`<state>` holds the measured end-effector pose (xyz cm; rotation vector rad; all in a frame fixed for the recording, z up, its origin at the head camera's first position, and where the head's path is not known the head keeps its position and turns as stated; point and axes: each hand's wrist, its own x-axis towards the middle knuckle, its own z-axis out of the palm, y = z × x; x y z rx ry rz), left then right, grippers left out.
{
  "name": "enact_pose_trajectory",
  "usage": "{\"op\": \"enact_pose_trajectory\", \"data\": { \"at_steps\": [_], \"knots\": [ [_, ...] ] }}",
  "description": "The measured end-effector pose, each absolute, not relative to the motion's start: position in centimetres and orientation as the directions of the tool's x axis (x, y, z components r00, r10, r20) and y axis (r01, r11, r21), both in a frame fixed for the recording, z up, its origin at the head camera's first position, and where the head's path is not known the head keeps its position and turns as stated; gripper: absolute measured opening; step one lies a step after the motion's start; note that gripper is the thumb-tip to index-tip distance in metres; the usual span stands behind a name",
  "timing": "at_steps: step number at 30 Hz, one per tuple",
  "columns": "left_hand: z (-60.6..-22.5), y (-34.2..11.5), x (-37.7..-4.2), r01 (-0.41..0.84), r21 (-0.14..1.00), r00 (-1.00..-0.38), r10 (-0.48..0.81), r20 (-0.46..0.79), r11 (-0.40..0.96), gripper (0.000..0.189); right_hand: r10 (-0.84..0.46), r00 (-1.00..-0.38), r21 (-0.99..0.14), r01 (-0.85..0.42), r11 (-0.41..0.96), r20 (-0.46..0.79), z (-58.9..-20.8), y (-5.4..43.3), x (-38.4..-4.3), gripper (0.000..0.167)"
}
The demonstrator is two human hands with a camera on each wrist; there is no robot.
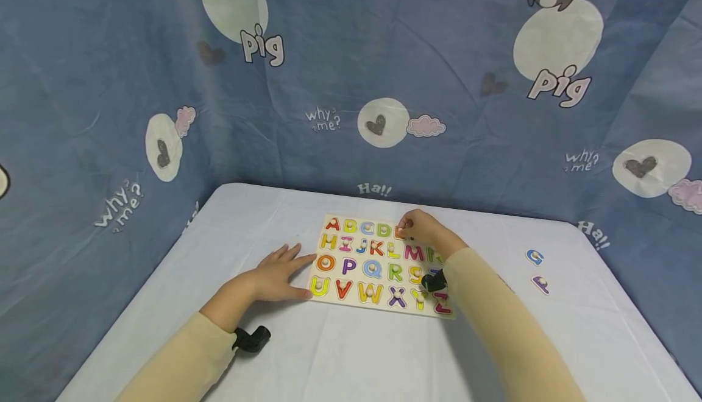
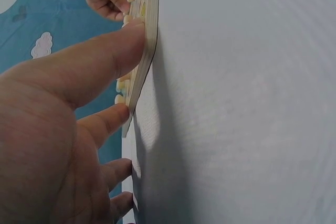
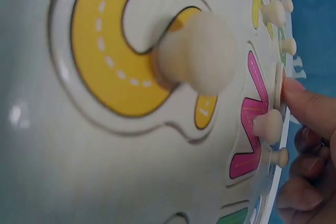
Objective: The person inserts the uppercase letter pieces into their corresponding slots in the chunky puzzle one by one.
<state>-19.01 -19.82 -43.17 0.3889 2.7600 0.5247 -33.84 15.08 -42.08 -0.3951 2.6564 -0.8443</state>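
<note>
A wooden alphabet puzzle board [image 1: 351, 276] lies on the table, filled with coloured letters that have round wooden knobs. My left hand [image 1: 276, 273] spreads its fingers at the board's left side, thumb and index finger touching its edge; the left wrist view shows the thumb [image 2: 113, 56] on the rim. At the top row, my right hand [image 1: 423, 229] pinches an orange letter piece [image 1: 400, 232], partly hidden by the fingers. From the right wrist, this piece [image 3: 279, 88] appears edge-on, tilted at the board's far side. A yellow S [image 3: 97, 40] fills the foreground there.
To the right of the board, a blue letter G [image 1: 534, 257] and a purple letter F [image 1: 540, 285] lie loose on the white tablecloth [image 1: 263, 219]. A blue printed curtain [image 1: 329, 164] hangs behind the table. The right forearm covers part of the board's right side.
</note>
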Motion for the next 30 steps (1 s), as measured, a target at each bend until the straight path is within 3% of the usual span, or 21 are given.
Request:
{"op": "enact_pose_trajectory", "data": {
  "at_steps": [5, 12, 16, 20, 30],
  "knots": [
    [-43.0, -19.8, -19.0, 0.200, 0.393, -0.916, 0.314, -0.250, 0.897, 0.088, -0.308, -0.925, -0.571, -0.132, 0.810, -0.223, -42.1, 14.8, -33.6, 0.013],
    [-42.9, -19.7, -18.9, 0.201, 0.387, -0.916, 0.313, -0.252, 0.900, 0.087, -0.332, -0.919, -0.512, -0.184, 0.839, -0.213, -41.5, 14.5, -33.3, 0.012],
    [-42.9, -19.7, -18.9, 0.198, 0.391, -0.916, 0.312, -0.254, 0.899, 0.087, -0.329, -0.925, -0.498, -0.198, 0.844, -0.190, -40.8, 15.3, -33.2, 0.020],
    [-43.0, -19.7, -18.9, 0.198, 0.389, -0.914, 0.313, -0.257, 0.900, 0.088, -0.334, -0.937, -0.506, -0.241, 0.828, -0.101, -39.0, 17.8, -32.5, 0.027],
    [-43.0, -19.7, -18.9, 0.182, 0.397, -0.917, 0.302, -0.263, 0.900, 0.089, -0.279, -0.960, -0.509, -0.239, 0.827, -0.001, -35.3, 26.8, -29.5, 0.019]
  ]
}}
